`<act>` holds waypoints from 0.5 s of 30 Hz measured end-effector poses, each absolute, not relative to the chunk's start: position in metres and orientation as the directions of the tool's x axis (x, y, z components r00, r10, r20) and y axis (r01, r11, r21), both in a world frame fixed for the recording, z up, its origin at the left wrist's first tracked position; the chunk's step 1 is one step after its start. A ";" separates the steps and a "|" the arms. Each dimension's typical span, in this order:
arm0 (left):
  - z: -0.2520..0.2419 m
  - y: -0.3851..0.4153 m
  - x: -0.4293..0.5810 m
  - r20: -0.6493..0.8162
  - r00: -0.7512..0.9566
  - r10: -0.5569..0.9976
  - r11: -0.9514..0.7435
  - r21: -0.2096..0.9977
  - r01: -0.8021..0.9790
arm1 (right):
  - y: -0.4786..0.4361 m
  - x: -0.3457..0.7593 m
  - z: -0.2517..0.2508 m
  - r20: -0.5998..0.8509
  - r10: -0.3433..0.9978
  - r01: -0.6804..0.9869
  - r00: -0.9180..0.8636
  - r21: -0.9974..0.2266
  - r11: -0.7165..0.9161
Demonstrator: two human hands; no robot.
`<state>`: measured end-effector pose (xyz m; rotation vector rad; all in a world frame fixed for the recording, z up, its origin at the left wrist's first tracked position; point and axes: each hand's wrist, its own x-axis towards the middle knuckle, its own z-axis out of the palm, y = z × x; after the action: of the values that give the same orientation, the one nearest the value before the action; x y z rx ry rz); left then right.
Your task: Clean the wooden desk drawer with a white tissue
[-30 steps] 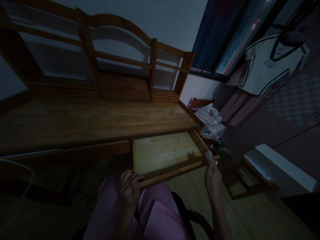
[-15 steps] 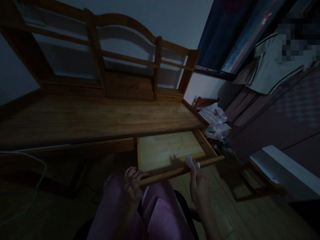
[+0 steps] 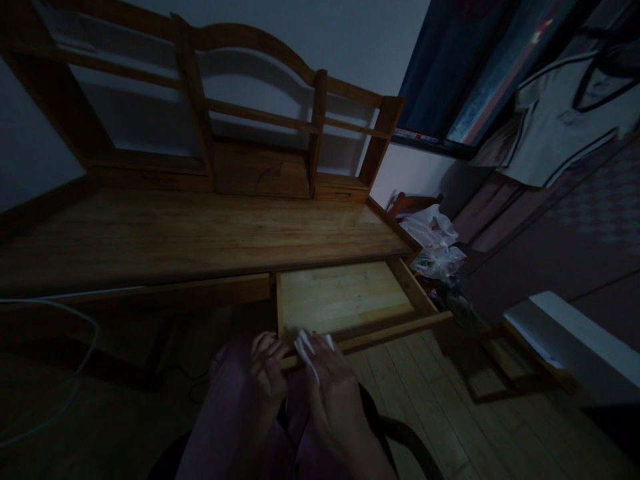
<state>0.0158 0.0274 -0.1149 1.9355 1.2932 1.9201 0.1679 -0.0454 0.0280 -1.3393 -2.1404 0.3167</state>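
I sit in front of a wooden desk (image 3: 190, 233) whose right drawer (image 3: 345, 300) is pulled out and looks bare inside. My left hand (image 3: 267, 370) curls over the left end of the drawer's front rail. Beside it, my right hand (image 3: 333, 393) presses a crumpled white tissue (image 3: 306, 347) against the same front rail, fingers closed around it. Both hands rest above my lap in pink trousers (image 3: 235, 427).
A wooden hutch with shelves (image 3: 210, 113) stands at the back of the desk. White plastic bags (image 3: 433, 243) lie on a chair right of the desk. A low stand with a white slab (image 3: 555, 337) sits on the plank floor at right. Clothes (image 3: 565, 127) hang above. A white cable (image 3: 60, 373) loops at left.
My right hand has slid the tissue leftward along the drawer's front rail, from its right corner to beside my left hand. The left hand has stayed on the rail.
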 end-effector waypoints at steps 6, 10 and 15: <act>-0.126 0.029 0.014 0.691 -0.254 0.677 -0.535 0.699 0.475 | -0.047 0.158 0.039 0.282 0.858 0.707 -0.429 -0.487 0.513; -0.120 0.030 0.014 0.728 -0.210 0.652 -0.585 0.660 0.472 | -0.045 0.168 0.040 0.291 0.835 0.672 -0.466 -0.498 0.548; -0.128 0.032 0.016 0.726 -0.235 0.646 -0.590 0.671 0.449 | -0.043 0.175 0.040 0.271 0.825 0.638 -0.496 -0.531 0.558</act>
<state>0.0158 0.0318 -0.1285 1.8396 1.3379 1.9395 0.1752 -0.0426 0.0401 -1.1751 -2.2953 0.4992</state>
